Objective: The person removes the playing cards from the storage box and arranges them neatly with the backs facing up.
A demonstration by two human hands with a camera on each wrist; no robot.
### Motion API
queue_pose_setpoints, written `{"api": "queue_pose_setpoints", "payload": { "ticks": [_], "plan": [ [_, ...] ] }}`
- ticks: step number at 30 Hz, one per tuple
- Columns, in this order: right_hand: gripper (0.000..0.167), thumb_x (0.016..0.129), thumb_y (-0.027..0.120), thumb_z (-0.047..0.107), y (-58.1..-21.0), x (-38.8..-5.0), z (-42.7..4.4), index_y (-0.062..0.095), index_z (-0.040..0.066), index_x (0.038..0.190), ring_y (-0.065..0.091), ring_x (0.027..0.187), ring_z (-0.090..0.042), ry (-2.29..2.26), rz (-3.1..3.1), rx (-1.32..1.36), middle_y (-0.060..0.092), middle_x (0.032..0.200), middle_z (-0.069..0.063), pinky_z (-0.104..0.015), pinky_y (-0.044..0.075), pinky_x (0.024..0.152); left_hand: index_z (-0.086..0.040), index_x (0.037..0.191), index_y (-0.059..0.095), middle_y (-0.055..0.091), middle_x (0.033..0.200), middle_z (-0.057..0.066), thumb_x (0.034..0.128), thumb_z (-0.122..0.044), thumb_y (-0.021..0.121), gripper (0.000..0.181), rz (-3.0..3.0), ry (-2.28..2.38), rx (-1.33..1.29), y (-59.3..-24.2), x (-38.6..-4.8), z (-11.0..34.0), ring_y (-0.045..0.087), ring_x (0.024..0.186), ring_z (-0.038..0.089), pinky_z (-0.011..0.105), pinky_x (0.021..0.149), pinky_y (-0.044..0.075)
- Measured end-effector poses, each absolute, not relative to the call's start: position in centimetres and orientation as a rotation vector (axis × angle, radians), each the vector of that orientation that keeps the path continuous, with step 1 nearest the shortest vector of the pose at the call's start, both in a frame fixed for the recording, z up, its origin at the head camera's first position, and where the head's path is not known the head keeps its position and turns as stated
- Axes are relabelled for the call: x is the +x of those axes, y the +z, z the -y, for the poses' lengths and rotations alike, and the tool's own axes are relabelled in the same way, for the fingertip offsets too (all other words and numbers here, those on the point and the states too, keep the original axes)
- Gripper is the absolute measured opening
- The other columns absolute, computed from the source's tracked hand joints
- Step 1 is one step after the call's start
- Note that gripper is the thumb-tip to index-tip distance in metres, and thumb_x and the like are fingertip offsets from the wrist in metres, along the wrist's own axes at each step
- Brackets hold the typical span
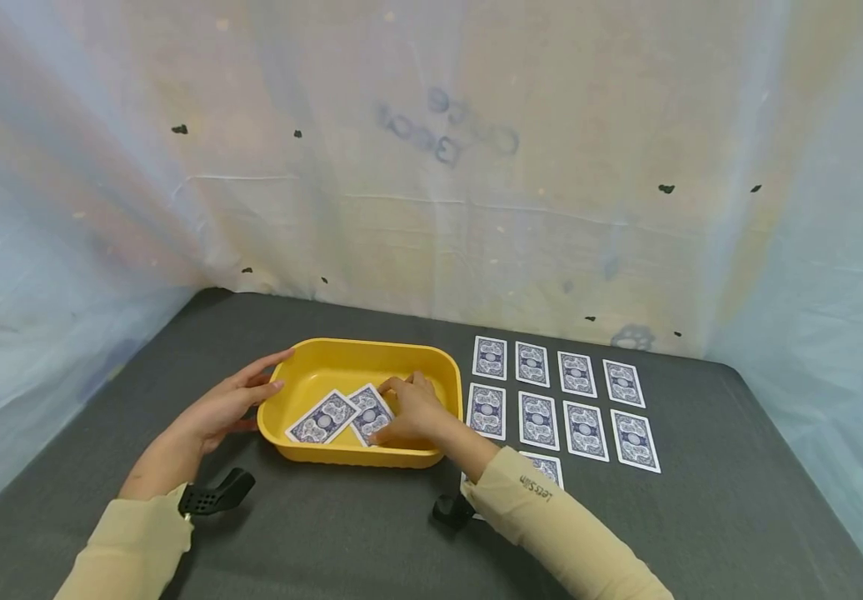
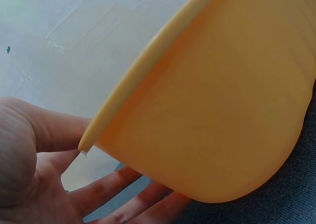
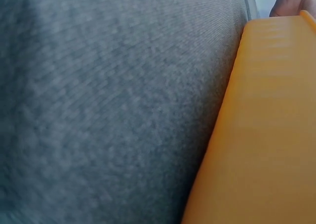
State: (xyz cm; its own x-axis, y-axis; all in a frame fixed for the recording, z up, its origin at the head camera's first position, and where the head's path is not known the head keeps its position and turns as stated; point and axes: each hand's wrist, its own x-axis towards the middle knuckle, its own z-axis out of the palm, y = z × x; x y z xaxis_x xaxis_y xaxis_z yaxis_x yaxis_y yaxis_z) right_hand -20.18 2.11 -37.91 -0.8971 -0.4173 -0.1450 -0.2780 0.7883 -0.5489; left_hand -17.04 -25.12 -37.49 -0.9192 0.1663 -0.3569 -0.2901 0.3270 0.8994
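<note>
In the head view, a yellow plastic tray (image 1: 360,353) stands on the dark table. My left hand (image 1: 214,410) holds its left end, with the thumb at the rim and the other fingers against the outside, as the left wrist view also shows. Two playing cards lie face down inside, their patterned backs up: the left card (image 1: 322,417) overlaps the right card (image 1: 368,412). Reaching over the tray's front right side, my right hand (image 1: 418,412) grips the right card between thumb and fingers. The right wrist view has only the tray's outer wall (image 3: 261,125), not this grip.
Right of the tray, several face-down cards (image 1: 538,419) lie in rows on the dark cloth-covered table (image 1: 326,533). My right forearm partly covers the nearest row, including one card (image 1: 547,467). Pale plastic sheeting (image 1: 431,250) rises behind the table and at both sides.
</note>
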Motion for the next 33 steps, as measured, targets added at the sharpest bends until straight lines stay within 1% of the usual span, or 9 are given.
{"api": "queue_pose_setpoints", "payload": {
  "ticks": [3,5,9,13,18,21,24,30,33],
  "plan": [
    [0.047,0.064,0.089,0.021,-37.9,-20.2,-2.2,0.064,0.01,0.102,0.044,0.094,-0.022,-0.825,-2.716,-0.537,0.049,0.099,-0.007,-0.03,0.04,0.08,-0.027,0.155,0.013,0.007,0.158,0.024,0.1009,-0.034,0.047,0.065,-2.211,1.623,-0.103,-37.5,-17.1,25.1,0.025,0.137,0.044,0.065,0.104,0.033],
    [0.038,0.067,0.087,0.017,-37.9,-20.3,-2.2,0.063,0.008,0.096,0.045,0.088,-0.02,-0.856,-2.711,-0.532,0.05,0.093,-0.006,-0.029,0.039,0.077,-0.027,0.155,0.013,0.007,0.158,0.024,0.1007,-0.034,0.048,0.065,-2.211,1.626,-0.101,-37.5,-17.0,25.1,0.025,0.137,0.045,0.065,0.104,0.033],
    [0.026,0.074,0.08,0.01,-37.8,-20.4,-2.1,0.062,0.006,0.093,0.048,0.082,-0.017,-0.94,-2.693,-0.502,0.054,0.089,-0.004,-0.028,0.041,0.076,-0.027,0.155,0.013,0.008,0.158,0.025,0.1007,-0.034,0.048,0.065,-2.212,1.627,-0.101,-37.4,-17.0,25.1,0.025,0.137,0.045,0.065,0.104,0.033],
    [0.02,0.079,0.074,0.006,-37.6,-20.4,-2.0,0.061,0.008,0.094,0.054,0.083,-0.017,-1.081,-2.68,-0.421,0.061,0.092,-0.005,-0.028,0.044,0.075,-0.027,0.155,0.014,0.01,0.157,0.024,0.1007,-0.033,0.048,0.064,-2.214,1.627,-0.113,-37.4,-17.0,25.2,0.026,0.136,0.044,0.065,0.104,0.033],
    [0.03,0.081,0.068,0.0,-37.2,-20.3,-2.4,0.061,0.007,0.109,0.058,0.085,-0.02,-1.262,-2.702,-0.376,0.064,0.104,-0.01,-0.028,0.047,0.072,-0.026,0.155,0.014,0.009,0.157,0.025,0.1003,-0.033,0.049,0.065,-2.205,1.634,-0.109,-37.6,-17.1,25.2,0.025,0.137,0.044,0.066,0.104,0.033],
    [0.042,0.08,0.066,0.0,-36.9,-20.1,-2.8,0.058,0.009,0.121,0.056,0.081,-0.018,-1.327,-2.706,-0.386,0.063,0.108,-0.012,-0.026,0.046,0.068,-0.026,0.155,0.014,0.009,0.158,0.024,0.1001,-0.033,0.049,0.066,-2.207,1.635,-0.105,-37.6,-17.0,25.2,0.025,0.137,0.044,0.066,0.103,0.032],
    [0.05,0.08,0.066,0.001,-36.6,-19.8,-3.1,0.056,0.011,0.127,0.055,0.077,-0.017,-1.395,-2.677,-0.399,0.062,0.108,-0.012,-0.023,0.044,0.064,-0.027,0.155,0.013,0.008,0.158,0.024,0.1002,-0.033,0.049,0.066,-2.212,1.632,-0.105,-37.5,-16.8,25.1,0.025,0.138,0.045,0.066,0.103,0.033],
    [0.052,0.081,0.067,0.003,-36.0,-19.0,-3.8,0.057,0.016,0.13,0.059,0.076,-0.023,-1.551,-2.606,-0.41,0.061,0.11,-0.016,-0.024,0.05,0.064,-0.026,0.155,0.013,0.007,0.158,0.025,0.1002,-0.034,0.049,0.066,-2.208,1.636,-0.108,-37.4,-16.8,25.1,0.024,0.138,0.046,0.067,0.103,0.032],
    [0.049,0.081,0.069,0.005,-35.9,-18.9,-4.2,0.06,0.019,0.127,0.059,0.075,-0.021,-1.606,-2.602,-0.376,0.061,0.108,-0.015,-0.024,0.051,0.064,-0.026,0.155,0.013,0.008,0.158,0.025,0.1003,-0.033,0.049,0.066,-2.211,1.637,-0.114,-37.4,-16.9,25.1,0.024,0.137,0.045,0.067,0.103,0.032]
  ]
}}
